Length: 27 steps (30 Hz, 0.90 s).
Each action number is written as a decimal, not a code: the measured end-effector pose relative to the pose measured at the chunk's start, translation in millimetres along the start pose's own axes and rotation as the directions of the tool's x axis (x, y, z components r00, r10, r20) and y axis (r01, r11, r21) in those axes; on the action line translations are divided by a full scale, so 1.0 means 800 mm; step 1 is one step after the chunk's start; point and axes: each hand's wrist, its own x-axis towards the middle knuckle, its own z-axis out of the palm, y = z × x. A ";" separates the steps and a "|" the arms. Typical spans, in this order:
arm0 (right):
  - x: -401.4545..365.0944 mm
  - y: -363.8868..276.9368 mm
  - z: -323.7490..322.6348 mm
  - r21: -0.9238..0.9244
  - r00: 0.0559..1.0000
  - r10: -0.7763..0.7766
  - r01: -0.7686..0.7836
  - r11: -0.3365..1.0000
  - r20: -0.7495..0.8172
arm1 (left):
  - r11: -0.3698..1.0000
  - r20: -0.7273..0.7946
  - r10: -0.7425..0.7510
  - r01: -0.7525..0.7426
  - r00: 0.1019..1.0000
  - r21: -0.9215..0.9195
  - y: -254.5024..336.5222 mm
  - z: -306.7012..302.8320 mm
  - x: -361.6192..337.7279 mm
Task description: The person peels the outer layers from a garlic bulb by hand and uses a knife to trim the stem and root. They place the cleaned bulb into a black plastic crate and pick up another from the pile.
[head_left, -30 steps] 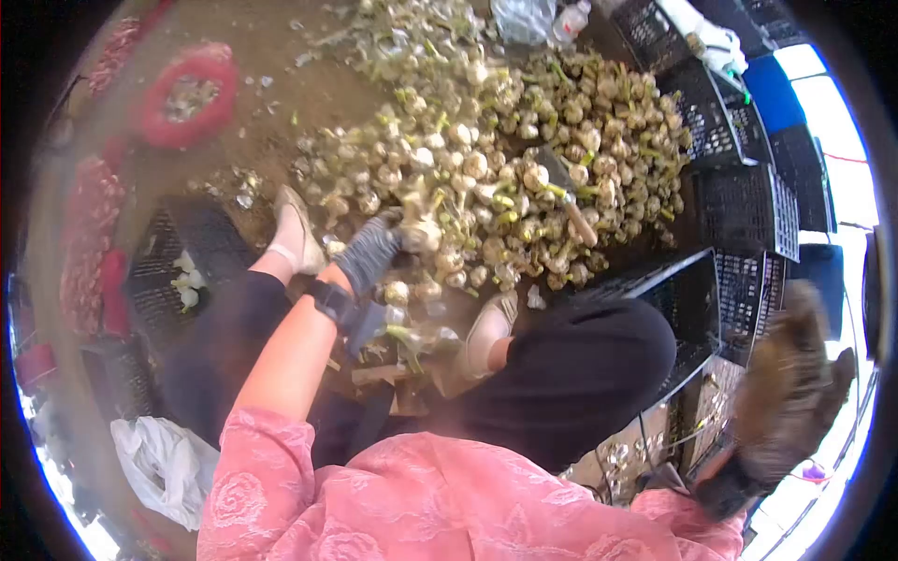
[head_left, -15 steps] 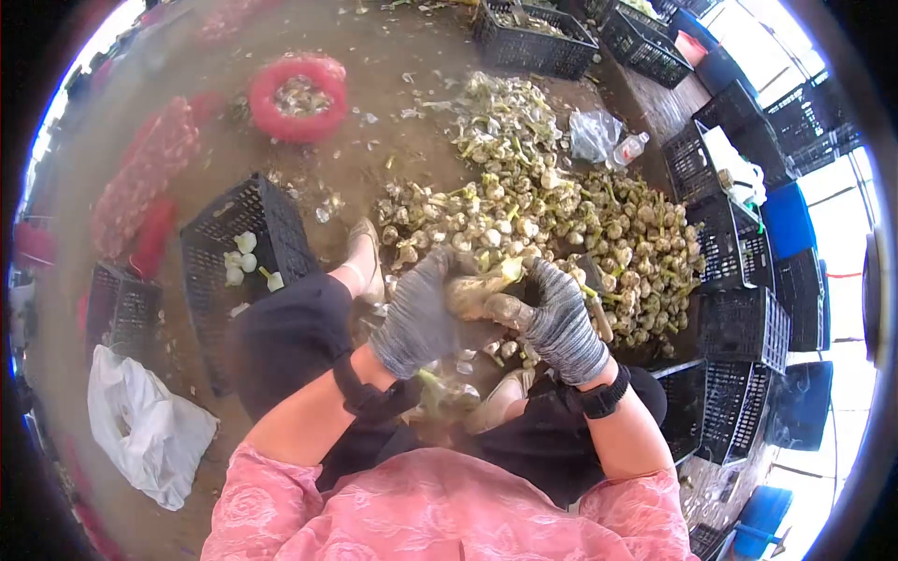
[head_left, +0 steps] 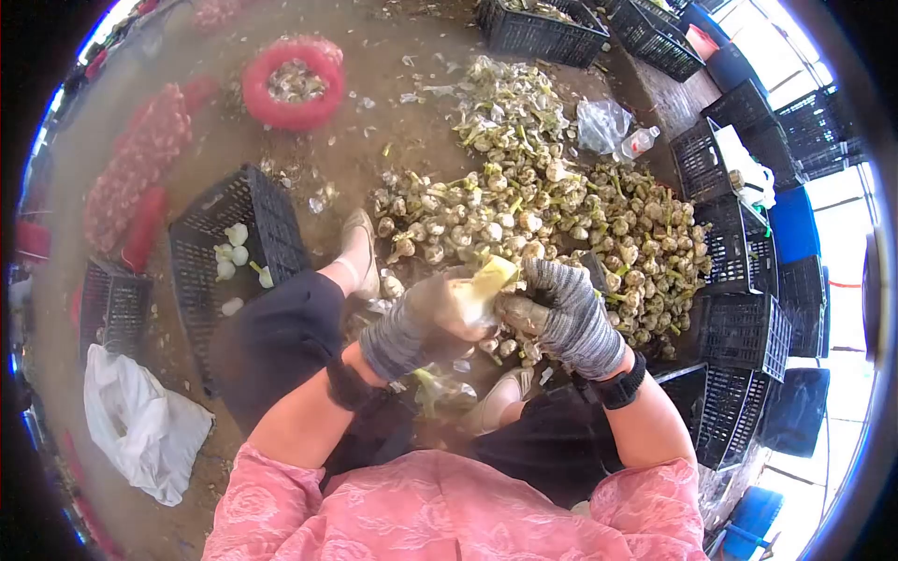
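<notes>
- The left hand (head_left: 412, 323), in a grey knit glove, is at the centre of the frame with its fingers clenched around a dirt-stained pale garlic bulb (head_left: 472, 297). The bulb's yellowish stem end points to the upper right.
- The right hand (head_left: 566, 313), in a matching glove, meets the bulb from the right. Its fingers are curled and its thumb presses on the bulb's side, so both hands grasp the same bulb. It cannot be made out whether the right hand is pinching skin or root.
- Done so far, as a judgement: the black slatted plastic crate (head_left: 201, 220) at middle left holds only a handful of clean white bulbs (head_left: 229, 254), so little finished produce has gone into it.
- Further evidence of finished work is the loose heap of greenish stems and skins (head_left: 505, 103) at upper centre, and the scraps (head_left: 435, 391) on the ground between the person's shoes.
- The round red mesh sack with a rolled rim (head_left: 257, 89) at upper left has garlic in it. The long filled red mesh sacks (head_left: 136, 159) lie beside it along the left edge.
- Left to do, as a judgement: the broad pile of unclean garlic with green stalks (head_left: 561, 220), just above the hands, is large and makes up most of the work.
- The stacked black crates (head_left: 744, 332) along the right edge look mostly unfilled.
</notes>
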 end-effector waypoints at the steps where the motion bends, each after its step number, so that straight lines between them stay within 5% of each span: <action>1: 0.002 -0.001 0.002 0.064 1.000 -0.006 0.007 0.998 -0.011 | 0.998 -0.025 -0.013 0.012 1.000 -0.059 -0.003 0.002 0.004; 2: 0.002 0.005 0.007 0.282 0.997 0.057 -0.043 0.958 -0.043 | 0.993 -0.051 -0.026 0.020 0.998 -0.119 -0.006 0.005 0.008; 3: 0.005 0.009 0.010 0.285 0.998 0.059 -0.045 0.957 -0.039 | 0.984 -0.076 -0.039 0.025 0.996 -0.179 -0.009 0.007 0.012; 5: 0.010 0.018 0.014 0.118 0.968 -0.116 0.145 0.982 -0.223 | 0.969 -0.113 0.247 -0.247 0.962 0.020 -0.010 0.006 0.011; 7: 0.016 0.037 0.014 -0.021 0.936 -0.305 0.306 0.952 -0.176 | 0.938 -0.103 0.346 -0.341 0.932 0.066 -0.011 0.008 0.009; 9: 0.015 0.043 0.021 0.013 0.954 -0.195 0.203 0.979 -0.228 | 0.916 -0.152 0.377 -0.343 0.914 0.208 -0.014 0.003 0.004; 11: 0.009 0.023 0.020 0.032 0.967 -0.183 0.191 0.981 -0.180 | 0.947 -0.172 0.320 -0.310 0.931 0.085 -0.015 -0.007 -0.001; 13: 0.004 0.012 0.022 0.342 0.996 0.017 0.016 0.939 -0.093 | 0.916 -0.126 0.302 -0.251 0.945 0.312 -0.006 -0.008 -0.002; 16: 0.002 0.005 0.025 0.493 0.996 0.056 -0.018 0.870 -0.063 | 0.862 -0.128 0.333 -0.246 0.934 0.442 -0.004 -0.014 -0.001; 19: 0.001 0.011 0.023 0.597 0.994 0.104 -0.057 0.800 -0.044 | 0.921 -0.106 0.339 -0.307 0.935 0.238 -0.003 -0.013 0.007; 22: -0.003 0.008 0.022 0.540 0.993 0.110 -0.075 0.838 -0.033 | 0.886 -0.223 0.413 -0.333 0.883 0.323 0.009 0.005 -0.010; 23: -0.002 0.010 0.022 0.646 0.984 0.171 -0.102 0.757 -0.045 | 0.886 -0.222 0.412 -0.331 0.883 0.326 0.011 0.000 -0.012; 24: -0.001 0.011 0.022 0.740 0.971 0.233 -0.123 0.662 -0.047 | 0.953 -0.139 0.289 -0.272 0.947 0.131 0.013 -0.008 -0.014; 25: 0.000 0.010 0.020 0.739 0.972 0.232 -0.124 0.662 -0.044 | 0.954 -0.112 0.280 -0.263 0.954 0.141 0.007 -0.017 -0.013; 27: 0.001 0.007 0.016 0.790 0.957 0.189 0.062 0.611 -0.221 | 0.955 -0.056 0.260 -0.248 0.964 0.163 0.004 -0.025 -0.012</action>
